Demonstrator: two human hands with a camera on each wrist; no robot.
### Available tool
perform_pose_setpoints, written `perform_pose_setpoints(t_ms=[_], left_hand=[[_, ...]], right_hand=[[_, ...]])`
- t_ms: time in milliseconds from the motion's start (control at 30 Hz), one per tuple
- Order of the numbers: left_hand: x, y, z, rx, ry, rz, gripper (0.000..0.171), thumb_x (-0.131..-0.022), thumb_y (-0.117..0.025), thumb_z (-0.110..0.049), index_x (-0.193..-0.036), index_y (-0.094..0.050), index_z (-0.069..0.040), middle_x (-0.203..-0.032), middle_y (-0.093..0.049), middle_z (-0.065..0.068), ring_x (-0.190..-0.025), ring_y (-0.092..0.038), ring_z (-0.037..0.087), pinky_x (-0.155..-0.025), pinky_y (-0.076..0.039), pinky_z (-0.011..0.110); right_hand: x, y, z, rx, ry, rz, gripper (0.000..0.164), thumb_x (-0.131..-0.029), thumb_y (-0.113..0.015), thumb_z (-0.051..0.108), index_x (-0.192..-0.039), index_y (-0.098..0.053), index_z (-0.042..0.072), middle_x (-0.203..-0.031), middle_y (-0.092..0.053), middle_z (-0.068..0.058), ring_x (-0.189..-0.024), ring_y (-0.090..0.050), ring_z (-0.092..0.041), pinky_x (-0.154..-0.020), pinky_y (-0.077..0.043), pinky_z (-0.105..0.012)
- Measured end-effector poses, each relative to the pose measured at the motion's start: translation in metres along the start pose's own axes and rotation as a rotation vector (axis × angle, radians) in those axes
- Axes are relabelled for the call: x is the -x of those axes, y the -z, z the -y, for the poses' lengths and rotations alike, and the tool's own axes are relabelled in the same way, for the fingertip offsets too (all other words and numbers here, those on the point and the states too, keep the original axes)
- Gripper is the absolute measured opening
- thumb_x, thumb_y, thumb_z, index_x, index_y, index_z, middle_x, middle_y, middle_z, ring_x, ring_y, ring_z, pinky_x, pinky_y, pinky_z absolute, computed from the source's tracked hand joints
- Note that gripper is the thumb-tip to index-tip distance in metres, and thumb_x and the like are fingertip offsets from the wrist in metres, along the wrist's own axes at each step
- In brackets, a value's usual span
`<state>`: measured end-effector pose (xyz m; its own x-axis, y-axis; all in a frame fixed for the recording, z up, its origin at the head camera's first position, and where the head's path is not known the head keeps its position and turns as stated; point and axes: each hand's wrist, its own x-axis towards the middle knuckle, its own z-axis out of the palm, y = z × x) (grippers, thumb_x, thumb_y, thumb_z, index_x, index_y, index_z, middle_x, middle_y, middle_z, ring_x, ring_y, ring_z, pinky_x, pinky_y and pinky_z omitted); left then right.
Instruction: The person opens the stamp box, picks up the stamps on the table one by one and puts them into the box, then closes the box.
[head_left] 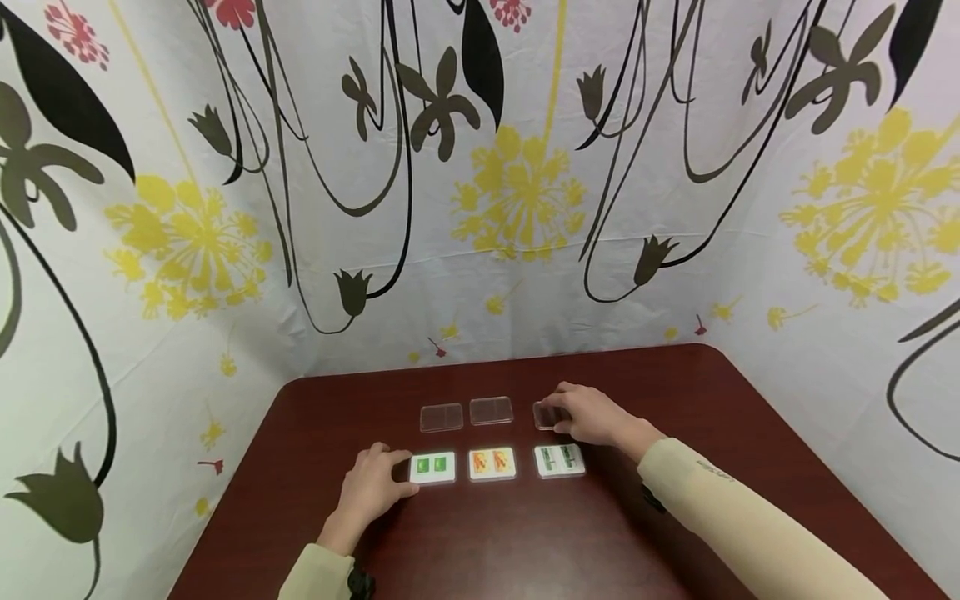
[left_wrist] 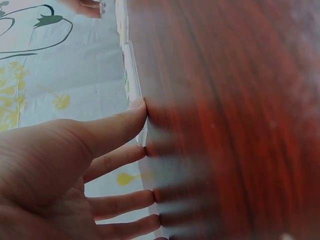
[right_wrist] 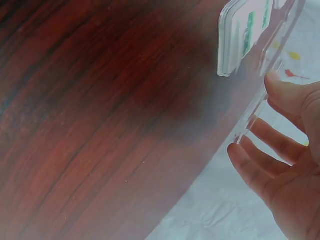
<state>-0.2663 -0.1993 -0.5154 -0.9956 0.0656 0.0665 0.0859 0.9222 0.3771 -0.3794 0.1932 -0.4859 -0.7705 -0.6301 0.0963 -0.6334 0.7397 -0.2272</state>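
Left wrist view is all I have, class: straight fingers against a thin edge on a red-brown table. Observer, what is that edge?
Observer: The left hand touches the left side of a green card, first in a front row of three.
Operator: What are the other two?
Observer: An orange card in the middle and a green-and-white card on the right.
Operator: And the other hand?
Observer: The right hand pinches the rightmost clear case in a back row of three.
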Motion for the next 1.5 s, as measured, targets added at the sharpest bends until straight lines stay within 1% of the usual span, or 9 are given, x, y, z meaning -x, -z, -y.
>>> perform_pose_setpoints(t_ms=[300,500,667,800,1033,1267,1500], left_hand=[[0.002,0.004,0.0,-0.017,-0.024,0.002,0.056,-0.078,-0.088,-0.036,-0.127,-0.071,-0.013,-0.121,-0.059,0.018,-0.108,-0.056,0.039,-0.066,-0.053,0.051],[0.001,0.003,-0.001,-0.026,-0.03,0.004,0.057,-0.079,-0.087,-0.037,-0.128,-0.071,-0.013,-0.123,-0.059,0.019,-0.111,-0.055,0.04,-0.065,-0.053,0.051],[0.001,0.003,-0.001,-0.022,-0.028,0.005,0.057,-0.078,-0.087,-0.036,-0.127,-0.071,-0.013,-0.121,-0.059,0.018,-0.11,-0.055,0.039,-0.063,-0.052,0.051],[0.001,0.004,-0.001,-0.019,-0.029,0.007,0.056,-0.078,-0.088,-0.036,-0.127,-0.071,-0.014,-0.12,-0.059,0.017,-0.109,-0.055,0.039,-0.062,-0.052,0.05],[0.002,0.004,-0.002,-0.027,-0.024,0.004,0.056,-0.078,-0.088,-0.036,-0.127,-0.071,-0.014,-0.121,-0.059,0.017,-0.109,-0.056,0.038,-0.062,-0.052,0.049],[0.001,0.003,-0.001,-0.029,-0.017,0.006,0.056,-0.079,-0.088,-0.036,-0.127,-0.07,-0.015,-0.122,-0.059,0.017,-0.11,-0.056,0.038,-0.064,-0.052,0.052],[0.0,0.003,0.0,-0.031,-0.018,0.011,0.056,-0.078,-0.088,-0.037,-0.127,-0.07,-0.016,-0.122,-0.059,0.016,-0.111,-0.056,0.038,-0.063,-0.052,0.052]], right_hand=[[0.008,0.009,0.017,0.024,0.071,-0.013,0.045,-0.09,-0.078,0.018,-0.133,-0.068,0.021,-0.11,-0.061,-0.002,-0.082,-0.053,-0.012,-0.069,-0.047,-0.031],[0.017,0.011,0.022,0.044,0.124,-0.028,0.047,-0.088,-0.08,0.019,-0.134,-0.067,0.02,-0.111,-0.061,-0.001,-0.083,-0.053,-0.01,-0.069,-0.048,-0.031],[0.024,0.01,0.025,0.049,0.158,-0.05,0.048,-0.086,-0.082,0.02,-0.133,-0.068,0.018,-0.109,-0.062,-0.002,-0.083,-0.054,-0.01,-0.067,-0.048,-0.031],[0.03,0.008,0.026,0.053,0.159,-0.049,0.048,-0.087,-0.082,0.023,-0.132,-0.068,0.019,-0.109,-0.061,0.0,-0.082,-0.054,-0.01,-0.067,-0.048,-0.03],[0.038,0.001,0.028,0.015,0.178,-0.032,0.045,-0.089,-0.08,0.022,-0.132,-0.067,0.018,-0.108,-0.062,-0.001,-0.082,-0.058,-0.015,-0.067,-0.048,-0.03],[0.041,-0.008,0.03,0.034,0.188,-0.006,0.047,-0.088,-0.08,0.024,-0.132,-0.067,0.02,-0.111,-0.062,0.001,-0.081,-0.054,-0.008,-0.068,-0.05,-0.032],[0.043,-0.016,0.029,0.036,0.185,0.003,0.047,-0.088,-0.08,0.025,-0.133,-0.067,0.021,-0.108,-0.061,0.001,-0.076,-0.052,-0.005,-0.067,-0.049,-0.03]])
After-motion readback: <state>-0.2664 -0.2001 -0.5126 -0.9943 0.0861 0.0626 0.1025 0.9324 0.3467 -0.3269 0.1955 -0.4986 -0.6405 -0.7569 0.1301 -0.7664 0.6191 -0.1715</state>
